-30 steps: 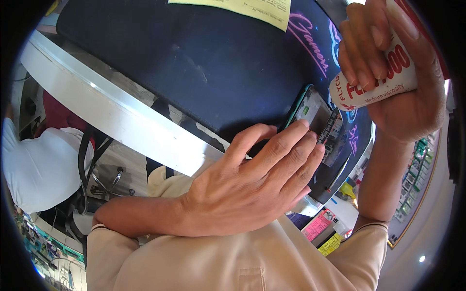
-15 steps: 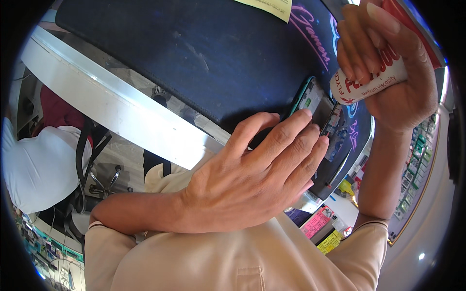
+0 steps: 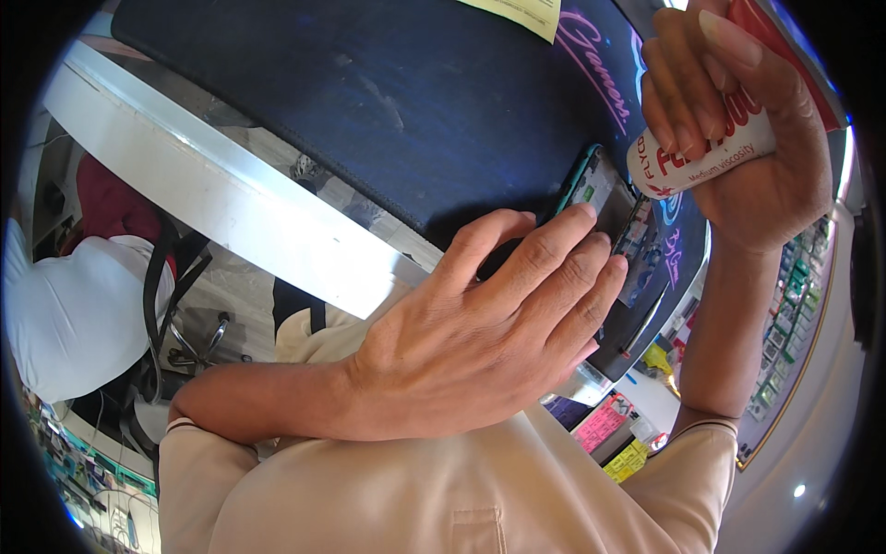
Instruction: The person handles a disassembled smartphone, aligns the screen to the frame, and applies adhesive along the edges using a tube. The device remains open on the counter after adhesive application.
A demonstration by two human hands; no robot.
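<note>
An opened phone (image 3: 604,189) with a teal edge lies on the dark mat, its inner parts showing at the top. Over its lower part lies my left hand (image 3: 489,323), the thumb by one long side and the fingers bent across the other, holding it; the hand covers the rest of the phone. My right hand (image 3: 775,175) is wrapped round a white bottle (image 3: 678,171) with red lettering, tilted with its lower end close to the phone's right edge. The bottle's tip is too small to make out, so whether it touches the phone I cannot tell.
The dark printed mat (image 3: 305,83) covers the table, with a yellow paper (image 3: 526,17) at its far edge. A thin pen-like tool (image 3: 644,323) lies at the right. The table's white edge (image 3: 212,194) curves along the left, beyond which another person (image 3: 88,305) sits.
Both hands, the phone and the bottle keep nearly the same places. The view has shifted very slightly.
</note>
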